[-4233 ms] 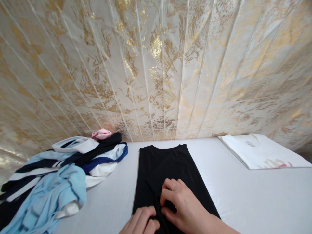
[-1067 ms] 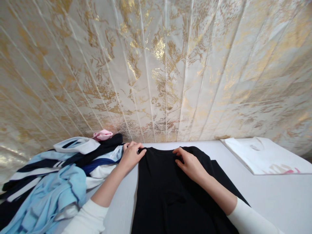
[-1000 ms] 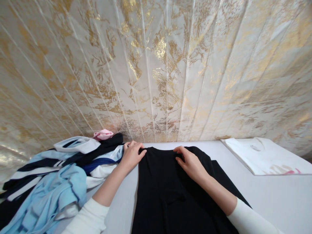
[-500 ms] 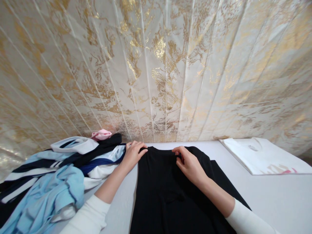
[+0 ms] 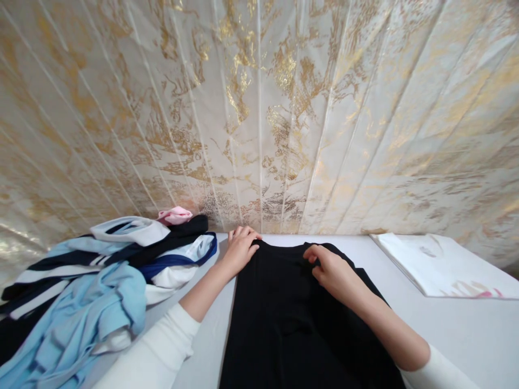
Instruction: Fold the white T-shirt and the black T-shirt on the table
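Black garment (image 5: 292, 319) lies lengthwise mid-table (image 5: 466, 335), its neck end at the far edge; left hand (image 5: 240, 249) pinches the far-left corner, right hand (image 5: 333, 270) pinches the far-right; unfolded clothes pile (image 5: 93, 292) sits at the table's left.

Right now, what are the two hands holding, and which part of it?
Both hold the black shirt by its top edge, at the neckline. The left hand pinches the left corner; the right hand pinches the edge further right.
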